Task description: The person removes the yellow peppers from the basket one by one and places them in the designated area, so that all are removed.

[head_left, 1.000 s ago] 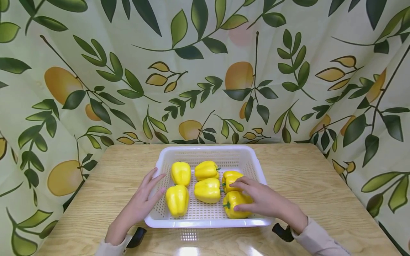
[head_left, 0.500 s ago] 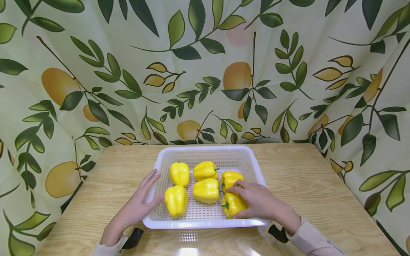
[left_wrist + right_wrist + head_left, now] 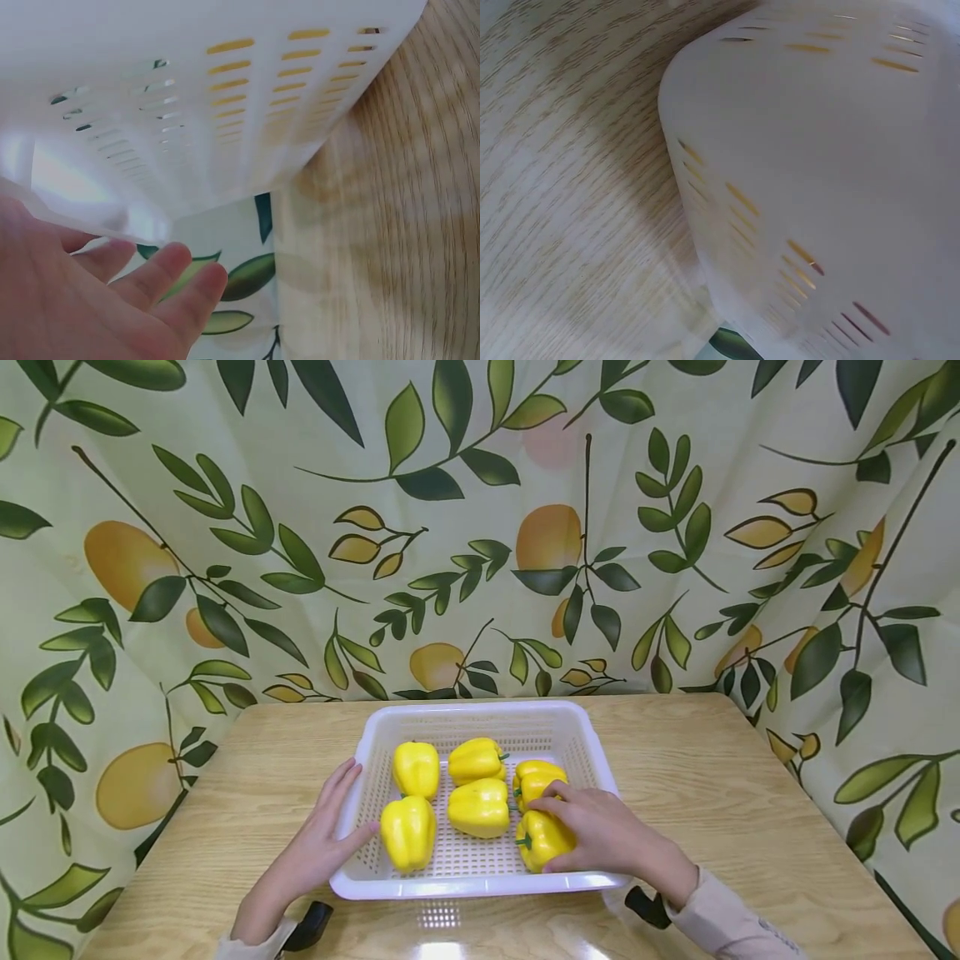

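A white perforated plastic basket (image 3: 480, 885) holds several yellow bell peppers, arranged in pairs. My right hand (image 3: 607, 831) reaches over the basket's right wall and grips the front right bell pepper (image 3: 543, 843), fingers across its top and thumb low at its front. Just behind it lies another bell pepper (image 3: 534, 777), partly covered by the fingers. My left hand (image 3: 318, 835) rests at the left rim, its thumb over the rim beside the front left bell pepper (image 3: 408, 833). In the left wrist view, the fingers (image 3: 180, 300) extend loosely along the rim's outside. The right wrist view shows only the basket's outer wall (image 3: 817, 150).
The basket stands on a wood-grain table (image 3: 682, 752). Behind the table hangs a cloth (image 3: 480, 527) printed with leaves and fruit. Two middle bell peppers (image 3: 478, 808) and a back left bell pepper (image 3: 416, 768) sit inside the basket. Black straps (image 3: 309, 927) sit at the wrists.
My right hand has come down and its fingers have curled round the front right bell pepper. My left hand has settled against the basket's left rim. The view has shifted slightly.
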The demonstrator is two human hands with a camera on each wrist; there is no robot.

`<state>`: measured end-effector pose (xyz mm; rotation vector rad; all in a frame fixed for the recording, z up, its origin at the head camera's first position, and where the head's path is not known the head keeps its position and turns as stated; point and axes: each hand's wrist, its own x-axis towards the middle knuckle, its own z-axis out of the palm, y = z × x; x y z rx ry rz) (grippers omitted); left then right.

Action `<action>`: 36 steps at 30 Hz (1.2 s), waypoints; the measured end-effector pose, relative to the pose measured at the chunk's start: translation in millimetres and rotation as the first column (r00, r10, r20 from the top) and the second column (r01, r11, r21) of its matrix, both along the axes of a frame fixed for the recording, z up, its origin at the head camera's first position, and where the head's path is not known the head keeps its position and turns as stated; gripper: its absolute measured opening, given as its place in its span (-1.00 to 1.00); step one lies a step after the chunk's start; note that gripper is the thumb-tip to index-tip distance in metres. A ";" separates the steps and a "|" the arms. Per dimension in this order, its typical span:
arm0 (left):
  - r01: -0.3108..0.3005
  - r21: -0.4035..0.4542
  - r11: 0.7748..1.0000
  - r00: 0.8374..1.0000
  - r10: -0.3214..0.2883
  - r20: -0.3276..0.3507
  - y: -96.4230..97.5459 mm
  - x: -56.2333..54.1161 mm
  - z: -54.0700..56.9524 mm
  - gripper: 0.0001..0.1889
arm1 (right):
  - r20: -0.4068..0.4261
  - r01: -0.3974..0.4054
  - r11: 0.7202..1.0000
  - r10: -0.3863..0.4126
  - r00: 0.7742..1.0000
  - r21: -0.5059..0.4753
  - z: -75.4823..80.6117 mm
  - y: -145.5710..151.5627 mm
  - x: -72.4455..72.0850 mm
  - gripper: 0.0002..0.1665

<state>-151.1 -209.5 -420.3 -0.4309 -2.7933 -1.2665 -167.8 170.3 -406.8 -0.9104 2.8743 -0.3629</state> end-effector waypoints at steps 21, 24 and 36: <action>-0.071 0.035 0.997 0.993 0.068 0.092 4.2 -0.5 1.9 -0.15 | -0.036 0.033 0.997 -0.036 0.999 -0.065 -2.9 2.3 2.5 -0.11; -0.077 0.034 0.996 0.992 0.074 0.100 4.5 -0.8 1.4 -0.17 | -0.042 0.036 0.995 -0.040 0.998 -0.089 -1.8 2.8 3.5 -0.12; -0.074 0.032 0.997 0.993 0.071 0.091 4.1 -0.2 2.6 -0.16 | -0.033 0.051 0.983 -0.058 0.998 -0.177 -1.9 5.1 3.9 -0.08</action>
